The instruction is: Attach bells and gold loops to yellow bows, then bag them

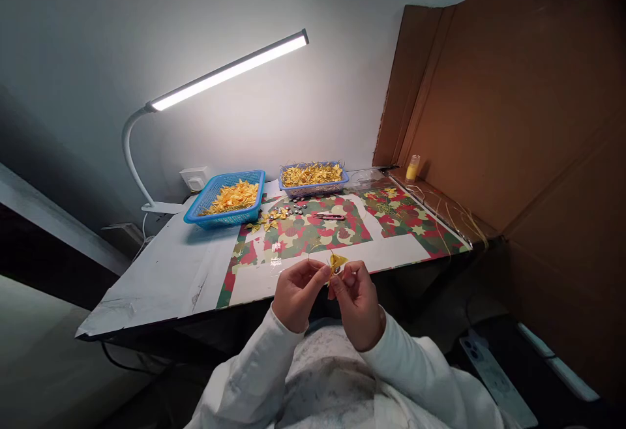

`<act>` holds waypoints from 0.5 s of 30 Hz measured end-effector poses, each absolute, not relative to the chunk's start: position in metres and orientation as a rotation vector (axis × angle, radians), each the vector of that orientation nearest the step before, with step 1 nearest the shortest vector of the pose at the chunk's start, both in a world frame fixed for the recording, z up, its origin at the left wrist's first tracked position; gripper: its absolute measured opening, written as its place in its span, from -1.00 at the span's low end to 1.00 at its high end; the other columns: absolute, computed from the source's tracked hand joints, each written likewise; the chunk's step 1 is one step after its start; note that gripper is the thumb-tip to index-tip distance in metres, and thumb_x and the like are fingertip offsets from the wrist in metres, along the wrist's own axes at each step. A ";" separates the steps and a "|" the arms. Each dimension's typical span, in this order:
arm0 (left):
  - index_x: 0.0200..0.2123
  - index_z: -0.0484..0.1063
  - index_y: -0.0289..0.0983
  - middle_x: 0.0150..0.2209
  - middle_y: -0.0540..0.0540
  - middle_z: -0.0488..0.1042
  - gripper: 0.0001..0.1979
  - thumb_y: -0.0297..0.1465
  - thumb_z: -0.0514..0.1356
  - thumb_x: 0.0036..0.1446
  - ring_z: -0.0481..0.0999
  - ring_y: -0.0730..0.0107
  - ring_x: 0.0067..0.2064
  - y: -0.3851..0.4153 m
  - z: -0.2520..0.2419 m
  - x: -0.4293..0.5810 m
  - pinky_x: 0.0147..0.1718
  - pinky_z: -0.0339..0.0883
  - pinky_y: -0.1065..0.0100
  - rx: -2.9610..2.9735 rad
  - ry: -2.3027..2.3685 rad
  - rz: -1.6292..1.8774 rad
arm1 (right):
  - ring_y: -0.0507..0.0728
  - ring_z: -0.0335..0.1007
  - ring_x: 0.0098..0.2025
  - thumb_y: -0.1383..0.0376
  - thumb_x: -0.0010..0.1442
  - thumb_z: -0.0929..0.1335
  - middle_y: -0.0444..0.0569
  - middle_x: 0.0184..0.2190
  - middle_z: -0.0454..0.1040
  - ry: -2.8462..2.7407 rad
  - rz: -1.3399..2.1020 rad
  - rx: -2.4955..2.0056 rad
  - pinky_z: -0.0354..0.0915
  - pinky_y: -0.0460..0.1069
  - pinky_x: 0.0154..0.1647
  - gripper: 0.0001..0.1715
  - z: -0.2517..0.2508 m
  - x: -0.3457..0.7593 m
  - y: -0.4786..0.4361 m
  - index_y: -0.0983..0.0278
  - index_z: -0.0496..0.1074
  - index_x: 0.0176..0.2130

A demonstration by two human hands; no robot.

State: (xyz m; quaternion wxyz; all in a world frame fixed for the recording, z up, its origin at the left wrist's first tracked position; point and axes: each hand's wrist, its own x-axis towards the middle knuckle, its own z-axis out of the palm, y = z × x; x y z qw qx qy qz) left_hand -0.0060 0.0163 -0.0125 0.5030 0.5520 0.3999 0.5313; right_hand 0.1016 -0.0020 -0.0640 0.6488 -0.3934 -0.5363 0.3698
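Note:
My left hand (297, 292) and my right hand (358, 298) meet at the table's near edge, both pinched on a small yellow folded ribbon piece (337, 262). The fingers of each hand curl inward around it. A thin loop of wire or thread (315, 254) seems to arc from the piece toward the left. White sleeves cover both forearms.
On the table lie a red-green patterned mat (313, 230), two blue baskets (225, 198) (313, 180) holding yellow pieces, loose yellow pieces and beads (281, 214), a pink tool (330, 216), a yellow bottle (413, 167). A lit desk lamp (229, 70) hangs above; cardboard panels (513, 103) stand right.

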 end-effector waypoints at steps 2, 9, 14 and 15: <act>-0.57 0.44 -0.29 -0.62 -0.02 0.46 -0.65 -0.10 0.31 -0.12 0.41 0.43 -0.59 0.017 -0.012 -0.007 -0.58 0.38 0.39 1.322 0.958 1.278 | -0.02 0.27 -0.55 0.19 0.26 0.27 -0.24 -0.59 0.30 -1.241 0.833 -0.874 0.19 -0.11 -0.51 -0.75 -0.065 0.103 -0.001 0.20 0.11 -0.39; -0.53 0.49 -0.31 -0.58 -0.02 0.50 -0.71 -0.18 0.36 -0.14 0.45 0.45 -0.52 0.021 -0.020 -0.012 -0.48 0.40 0.42 1.252 1.003 1.345 | 0.06 0.44 -0.35 0.25 0.20 0.34 -0.11 -0.41 0.46 -1.307 0.828 -0.795 0.37 -0.02 -0.29 -0.87 -0.070 0.111 0.008 0.23 0.29 -0.25; -0.53 0.50 -0.31 -0.58 -0.01 0.51 -0.73 -0.20 0.37 -0.16 0.44 0.48 -0.52 0.022 -0.022 -0.013 -0.47 0.40 0.45 1.219 0.980 1.348 | 0.07 0.46 -0.35 0.28 0.18 0.35 -0.09 -0.42 0.48 -1.312 0.785 -0.808 0.40 -0.02 -0.30 -0.92 -0.073 0.113 0.011 0.24 0.34 -0.30; -0.54 0.51 -0.31 -0.58 -0.01 0.50 -0.73 -0.20 0.37 -0.17 0.44 0.48 -0.53 0.022 -0.022 -0.014 -0.48 0.39 0.44 1.216 0.972 1.331 | 0.07 0.46 -0.36 0.28 0.18 0.35 -0.10 -0.42 0.48 -1.319 0.773 -0.818 0.39 -0.02 -0.31 -0.92 -0.073 0.114 0.011 0.24 0.34 -0.31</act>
